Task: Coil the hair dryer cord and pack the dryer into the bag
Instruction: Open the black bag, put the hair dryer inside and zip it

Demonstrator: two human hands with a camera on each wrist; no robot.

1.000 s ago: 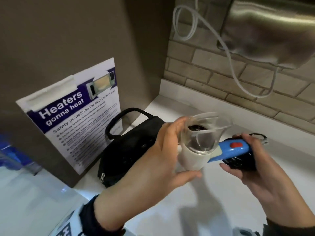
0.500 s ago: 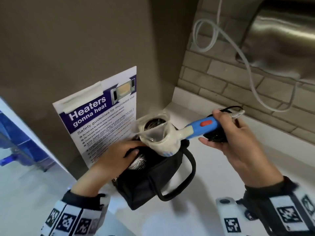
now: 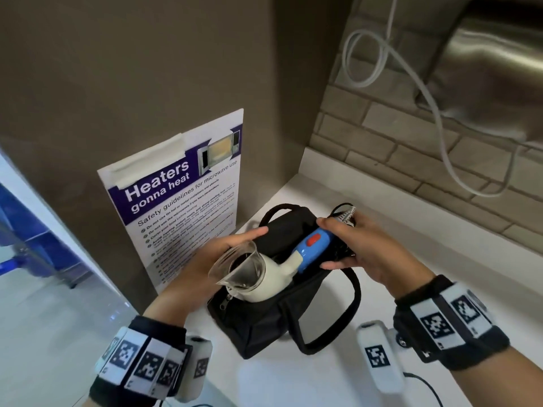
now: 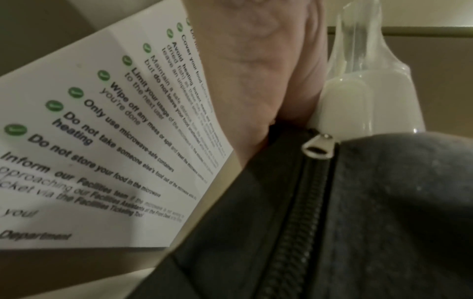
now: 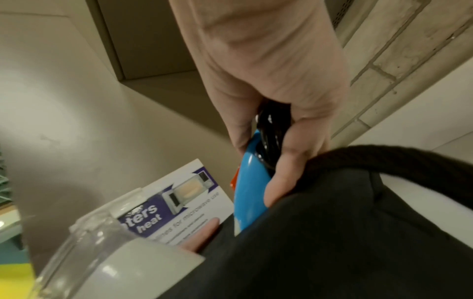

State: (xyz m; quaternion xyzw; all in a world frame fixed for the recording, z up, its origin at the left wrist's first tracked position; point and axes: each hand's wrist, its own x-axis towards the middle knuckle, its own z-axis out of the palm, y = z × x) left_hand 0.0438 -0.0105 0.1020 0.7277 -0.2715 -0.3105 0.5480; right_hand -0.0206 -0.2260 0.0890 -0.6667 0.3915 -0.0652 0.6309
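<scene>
A black zip bag (image 3: 264,327) stands with its mouth unzipped on the white counter. The hair dryer (image 3: 264,283) has a white body, a clear nozzle and a blue handle (image 3: 311,251) with a red switch. Its body sits low in the bag's mouth, nozzle towards me. My right hand (image 3: 326,243) grips the blue handle together with the coiled black cord (image 3: 343,212). My left hand (image 3: 235,245) lies along the bag's far rim with its fingers straight; its thumb is hidden behind the nozzle. The left wrist view shows the zipper pull (image 4: 318,148) beside the dryer body (image 4: 371,97).
A microwave safety poster (image 3: 182,195) is taped to the brown panel just left of the bag. A brick wall runs behind the counter (image 3: 440,259), with a white cable (image 3: 440,127) looping down from a steel appliance (image 3: 484,69). The bag's strap (image 3: 355,304) loops out to the right.
The dryer has come down from above the bag into its mouth. My left hand left the dryer body, went to the bag, and now lies flat along its far rim.
</scene>
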